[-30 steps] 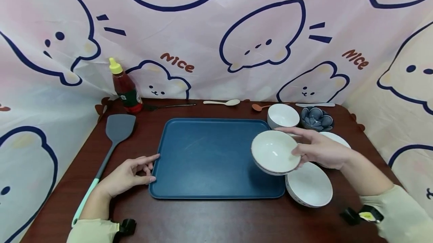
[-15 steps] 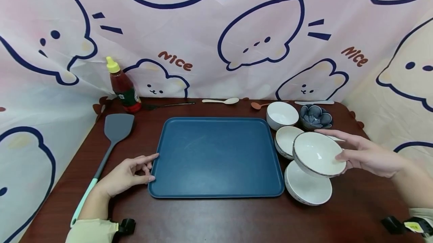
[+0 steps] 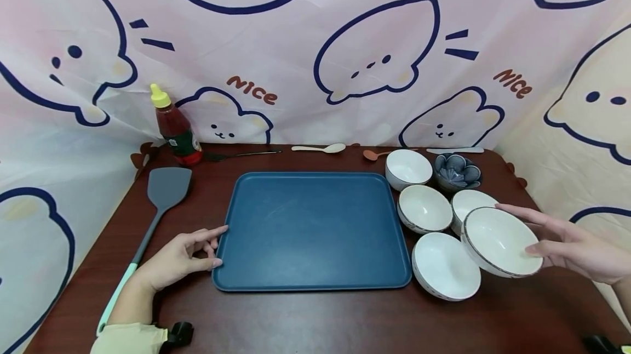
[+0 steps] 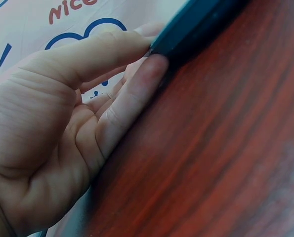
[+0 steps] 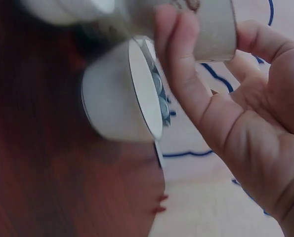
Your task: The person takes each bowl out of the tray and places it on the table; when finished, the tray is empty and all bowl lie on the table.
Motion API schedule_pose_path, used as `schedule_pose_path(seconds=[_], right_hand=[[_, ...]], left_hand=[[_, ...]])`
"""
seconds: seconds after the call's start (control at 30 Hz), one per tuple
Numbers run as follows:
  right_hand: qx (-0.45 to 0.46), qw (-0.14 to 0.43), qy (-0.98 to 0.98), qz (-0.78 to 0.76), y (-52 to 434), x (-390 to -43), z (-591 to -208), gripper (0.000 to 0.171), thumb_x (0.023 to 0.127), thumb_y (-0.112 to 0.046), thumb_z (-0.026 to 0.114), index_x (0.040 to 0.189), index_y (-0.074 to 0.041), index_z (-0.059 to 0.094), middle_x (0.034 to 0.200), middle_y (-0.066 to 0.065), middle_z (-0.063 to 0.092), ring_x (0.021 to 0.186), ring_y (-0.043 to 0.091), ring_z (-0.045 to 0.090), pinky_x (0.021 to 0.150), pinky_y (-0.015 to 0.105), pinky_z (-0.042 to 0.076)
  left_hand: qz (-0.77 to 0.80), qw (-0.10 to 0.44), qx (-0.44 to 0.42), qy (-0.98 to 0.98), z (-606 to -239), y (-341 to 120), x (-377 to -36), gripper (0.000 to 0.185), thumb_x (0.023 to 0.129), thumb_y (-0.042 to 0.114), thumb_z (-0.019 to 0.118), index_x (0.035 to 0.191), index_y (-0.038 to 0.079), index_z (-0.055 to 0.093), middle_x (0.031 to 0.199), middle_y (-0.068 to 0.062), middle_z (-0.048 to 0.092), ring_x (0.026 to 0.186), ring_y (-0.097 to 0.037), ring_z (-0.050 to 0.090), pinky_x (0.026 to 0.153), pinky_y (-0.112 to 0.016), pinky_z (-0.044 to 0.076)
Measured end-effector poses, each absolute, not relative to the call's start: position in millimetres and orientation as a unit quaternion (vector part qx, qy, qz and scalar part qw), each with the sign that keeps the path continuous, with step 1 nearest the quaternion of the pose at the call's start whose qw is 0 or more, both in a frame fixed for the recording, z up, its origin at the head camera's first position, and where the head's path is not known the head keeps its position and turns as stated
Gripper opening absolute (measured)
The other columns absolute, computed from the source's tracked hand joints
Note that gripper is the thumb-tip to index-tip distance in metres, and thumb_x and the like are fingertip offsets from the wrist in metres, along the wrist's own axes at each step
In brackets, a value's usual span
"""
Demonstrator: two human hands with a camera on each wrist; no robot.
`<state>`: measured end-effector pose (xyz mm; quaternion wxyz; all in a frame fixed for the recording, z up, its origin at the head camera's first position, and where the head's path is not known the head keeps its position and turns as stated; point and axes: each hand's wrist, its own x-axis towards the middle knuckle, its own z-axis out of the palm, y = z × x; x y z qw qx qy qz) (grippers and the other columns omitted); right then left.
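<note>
- The table (image 3: 305,315) bore a blue tray (image 3: 310,228); the left hand (image 3: 179,258) lay at its left edge, thumb and forefinger tips loosely touching the rim, gripping nothing.
- The white bowl (image 3: 500,241) hung tilted above the table's right side, beside four other white bowls (image 3: 424,209).
- The right hand (image 3: 574,244) gripped that bowl, thumb over the rim, fingers (image 5: 179,74) curled around its foot.
- It looked like glazed ceramic: probably stiff, slick, fairly heavy and breakable, best held by rim and foot.
</note>
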<state>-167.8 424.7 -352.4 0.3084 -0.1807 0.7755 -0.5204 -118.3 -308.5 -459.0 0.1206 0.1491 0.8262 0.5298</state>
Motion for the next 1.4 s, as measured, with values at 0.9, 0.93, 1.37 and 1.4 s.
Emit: schedule_pose_path(seconds=[0.9, 0.93, 1.37, 1.4], right_hand=[[-0.113, 0.448, 0.692, -0.554, 477.3, -162.6, -396.2, 0.073, 0.104, 0.000, 0.034, 0.161, -0.035, 0.003, 0.141, -0.041, 0.024, 0.117, 0.005, 0.055, 0.089, 0.054, 0.054], [-0.111, 0.448, 0.693, -0.554, 478.3, -163.2, -397.6, 0.073, 0.104, -0.001, 0.035, 0.160, -0.037, 0.004, 0.140, -0.042, 0.024, 0.116, 0.004, 0.054, 0.089, 0.053, 0.055], [-0.082, 0.421, 0.739, -0.520, 478.5, -153.5, -415.0, 0.075, 0.105, -0.006, 0.040, 0.160, -0.036, 0.000, 0.131, -0.048, 0.029, 0.110, -0.004, 0.054, 0.087, 0.045, 0.056], [-0.079, 0.417, 0.744, -0.516, 477.6, -152.3, -415.7, 0.075, 0.105, -0.007, 0.041, 0.160, -0.036, -0.002, 0.131, -0.047, 0.027, 0.109, -0.004, 0.054, 0.086, 0.044, 0.056]], left_hand=[[0.526, 0.119, 0.144, 0.830, -458.6, -307.0, -117.7, 0.067, 0.087, 0.015, 0.077, 0.147, 0.005, 0.048, 0.101, -0.014, 0.055, 0.085, -0.011, 0.060, 0.073, -0.023, 0.051], [0.526, 0.119, 0.143, 0.830, -458.5, -307.0, -117.7, 0.067, 0.088, 0.015, 0.077, 0.147, 0.005, 0.048, 0.101, -0.014, 0.055, 0.085, -0.011, 0.060, 0.073, -0.023, 0.051], [0.522, 0.119, 0.147, 0.832, -458.2, -308.0, -115.6, 0.065, 0.088, 0.017, 0.076, 0.147, 0.005, 0.049, 0.102, -0.013, 0.055, 0.086, -0.012, 0.060, 0.073, -0.023, 0.050], [0.523, 0.120, 0.145, 0.831, -458.3, -308.0, -114.8, 0.065, 0.088, 0.016, 0.076, 0.146, 0.005, 0.049, 0.102, -0.013, 0.055, 0.086, -0.011, 0.059, 0.073, -0.024, 0.050]])
